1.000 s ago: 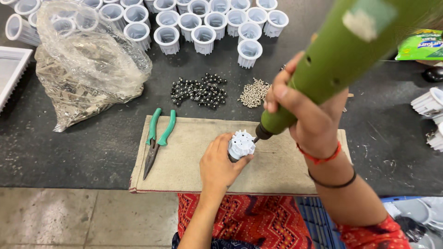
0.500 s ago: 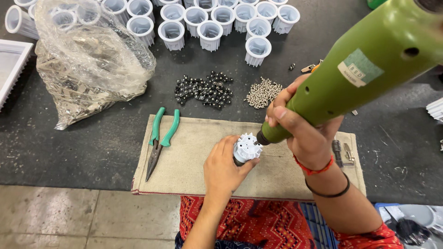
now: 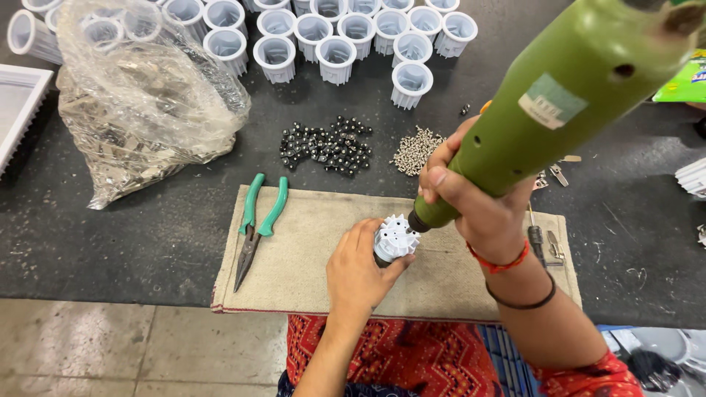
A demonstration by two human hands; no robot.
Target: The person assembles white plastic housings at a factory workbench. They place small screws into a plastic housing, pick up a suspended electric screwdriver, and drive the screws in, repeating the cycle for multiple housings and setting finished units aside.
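Observation:
My left hand grips a small white finned plastic housing and holds it upright on a beige cloth mat. My right hand is wrapped around the lower end of a large green electric screwdriver. The tool slants down to the left, and its tip rests on the top of the housing.
Green-handled pliers lie on the mat's left part. Behind the mat are a pile of dark round parts and a heap of small screws. Rows of white housings stand at the back, with a clear plastic bag to the left.
The view has shifted slightly. Both hands keep their hold, with the screwdriver tip staying on the housing; the tool leans a bit more to the right.

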